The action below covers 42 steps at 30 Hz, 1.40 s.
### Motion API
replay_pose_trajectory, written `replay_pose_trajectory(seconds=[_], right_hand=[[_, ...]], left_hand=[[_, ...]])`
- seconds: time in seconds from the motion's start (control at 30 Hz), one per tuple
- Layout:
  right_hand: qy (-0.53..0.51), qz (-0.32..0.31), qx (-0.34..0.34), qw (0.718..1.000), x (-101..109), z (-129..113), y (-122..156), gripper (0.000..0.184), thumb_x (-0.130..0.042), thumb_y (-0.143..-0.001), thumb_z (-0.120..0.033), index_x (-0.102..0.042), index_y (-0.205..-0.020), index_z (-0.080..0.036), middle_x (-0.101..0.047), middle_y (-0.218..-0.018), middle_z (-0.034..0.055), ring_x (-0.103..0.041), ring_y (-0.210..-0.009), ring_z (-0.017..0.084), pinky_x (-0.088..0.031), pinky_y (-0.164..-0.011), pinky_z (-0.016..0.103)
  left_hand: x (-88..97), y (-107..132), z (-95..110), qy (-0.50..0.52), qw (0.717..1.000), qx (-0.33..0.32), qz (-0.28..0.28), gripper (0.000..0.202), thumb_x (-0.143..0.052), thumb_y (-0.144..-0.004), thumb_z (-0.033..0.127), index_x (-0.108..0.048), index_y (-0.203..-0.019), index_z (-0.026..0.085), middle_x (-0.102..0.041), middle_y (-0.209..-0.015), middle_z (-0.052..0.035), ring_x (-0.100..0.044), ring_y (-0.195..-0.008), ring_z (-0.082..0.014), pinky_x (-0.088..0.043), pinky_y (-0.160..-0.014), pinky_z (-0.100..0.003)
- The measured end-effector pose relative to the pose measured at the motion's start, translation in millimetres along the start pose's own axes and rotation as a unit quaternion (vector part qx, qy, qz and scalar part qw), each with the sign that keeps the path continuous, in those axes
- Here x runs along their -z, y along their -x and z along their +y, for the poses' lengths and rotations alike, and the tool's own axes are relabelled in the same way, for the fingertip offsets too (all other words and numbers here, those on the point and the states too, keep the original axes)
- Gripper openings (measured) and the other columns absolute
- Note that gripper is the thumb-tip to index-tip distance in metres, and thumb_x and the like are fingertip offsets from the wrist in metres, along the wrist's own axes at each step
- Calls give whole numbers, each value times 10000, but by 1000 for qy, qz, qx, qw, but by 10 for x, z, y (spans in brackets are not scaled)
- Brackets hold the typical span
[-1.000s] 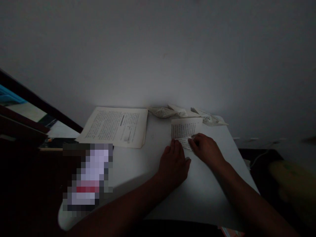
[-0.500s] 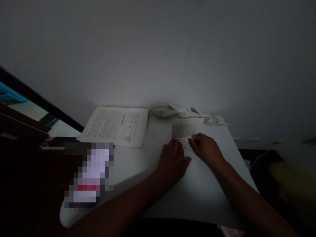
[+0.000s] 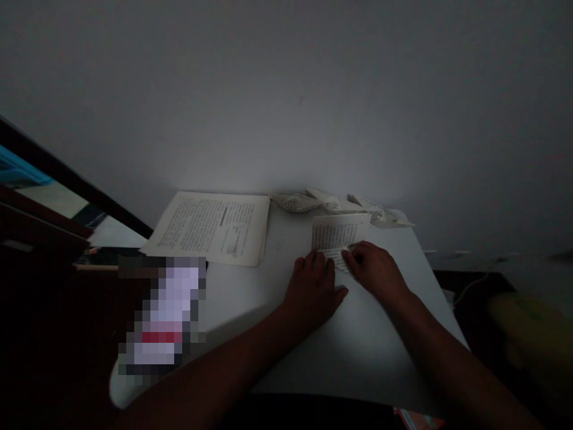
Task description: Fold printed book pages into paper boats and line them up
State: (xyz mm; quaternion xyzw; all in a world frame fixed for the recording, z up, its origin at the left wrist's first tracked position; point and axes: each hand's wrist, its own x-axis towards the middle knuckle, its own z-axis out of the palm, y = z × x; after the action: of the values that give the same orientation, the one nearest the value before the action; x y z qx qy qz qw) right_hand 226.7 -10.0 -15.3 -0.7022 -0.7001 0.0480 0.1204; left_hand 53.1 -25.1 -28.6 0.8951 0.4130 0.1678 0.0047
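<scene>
"How does the paper look from your end?"

"My printed sheet [image 3: 335, 232] lies on the bench [image 3: 250, 304], just ahead of and between my two grips. It's a pale panel with rows of small print, and along its near side runs a narrower, slanting folded flap, printed too. It's too dim for me to read the lettering."

"And the hands?"

"My left grip [image 3: 311, 289] is palm down, fingers side by side and bent, tips at the sheet's near left edge, thumb spread out to the right. My right grip [image 3: 377, 272] has its fingers curled and bunched with the thumb at the flap's right end. I can't tell whether they pinch the paper or only press it."

"What's around them?"

"Left to right: a phone-like thing [image 3: 166, 310], blocked out by pixels, well left of my left grip. Ahead and left of that grip, a stack of pages [image 3: 210, 230]. Beyond the sheet, ahead of both grips, a row of folded paper pieces [image 3: 295, 202] along the wall [image 3: 286, 101], crowding the sheet's far edge. My right grip hides part of the flap. Well to its right, off the bench, a blurred yellow thing [image 3: 532, 328]."
</scene>
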Motion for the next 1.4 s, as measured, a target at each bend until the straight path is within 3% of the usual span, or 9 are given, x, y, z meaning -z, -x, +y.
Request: replay_pose_trajectory(seconds=[0.3,0.57,0.7,0.8,0.87,0.97,1.07,1.27,1.4], right_hand=[[-3,3,-3,1000,2,11,-8,347,-456,-883,-380,-604,-636,-187,-629,-767,47,-578,-653,165,-393,-647,282],[-5,10,-7,1000,-12,8,-11,368,-472,-872,-423,-591,-611,-192,-620,-746,41,-576,-646,163,-399,-651,288],[-15,11,-9,1000,-10,-2,-8,427,-533,-804,-565,-548,-588,-197,-604,-707,31,-573,-628,167,-396,-622,292],[-17,11,-7,1000,3,12,-11,423,-560,-771,-587,-538,-592,-204,-616,-716,28,-576,-625,168,-386,-592,290],[-18,13,-18,1000,23,33,-6,392,-586,-742,-593,-566,-639,-215,-641,-747,24,-589,-639,176,-373,-564,286],[-25,1,-42,999,77,74,26,392,-662,-646,-623,-609,-722,-243,-674,-778,14,-610,-642,190,-357,-525,279],[-34,-24,-57,998,135,119,79,403,-712,-591,-611,-635,-776,-261,-692,-796,10,-631,-661,205,-370,-527,282],[-70,-91,-62,991,168,268,137,321,-739,-607,-529,-637,-758,-265,-685,-752,-15,-638,-668,196,-401,-545,279],[-109,-133,-47,984,188,393,136,305,-767,-598,-467,-621,-753,-248,-669,-715,-18,-624,-632,178,-431,-564,276]], left_hand=[[-47,17,-50,13,1000,-1,5,504,-554,-827,520,-547,-1234,223,-500,-1244,-190,-453,-1164,-343,-382,-900,-480],[-68,72,-32,14,1000,-18,-5,496,-556,-841,483,-458,-1315,374,-460,-1295,-145,-387,-1251,-377,-359,-925,-526],[-35,76,-38,20,999,-24,-13,485,-548,-851,458,-461,-1313,336,-461,-1299,-146,-384,-1263,-370,-361,-936,-510],[29,47,-69,26,999,-6,-23,464,-532,-862,422,-488,-1276,217,-489,-1274,-161,-426,-1219,-335,-368,-939,-485],[81,15,-103,33,999,0,-38,370,-526,-865,385,-551,-1149,149,-531,-1217,-156,-480,-1140,-303,-387,-918,-455],[142,-26,-151,37,998,4,-54,286,-529,-861,339,-564,-1070,147,-573,-1140,-135,-517,-1055,-280,-395,-892,-445],[165,-38,-170,41,998,7,-52,324,-553,-838,362,-554,-1084,150,-567,-1145,-132,-511,-1045,-281,-391,-886,-449],[176,-28,-165,43,997,11,-56,367,-571,-817,389,-562,-1100,155,-554,-1164,-128,-500,-1055,-283,-386,-888,-448],[172,-11,-148,47,997,-2,-56,461,-562,-822,441,-526,-1233,234,-515,-1235,-134,-476,-1106,-310,-380,-888,-471]])
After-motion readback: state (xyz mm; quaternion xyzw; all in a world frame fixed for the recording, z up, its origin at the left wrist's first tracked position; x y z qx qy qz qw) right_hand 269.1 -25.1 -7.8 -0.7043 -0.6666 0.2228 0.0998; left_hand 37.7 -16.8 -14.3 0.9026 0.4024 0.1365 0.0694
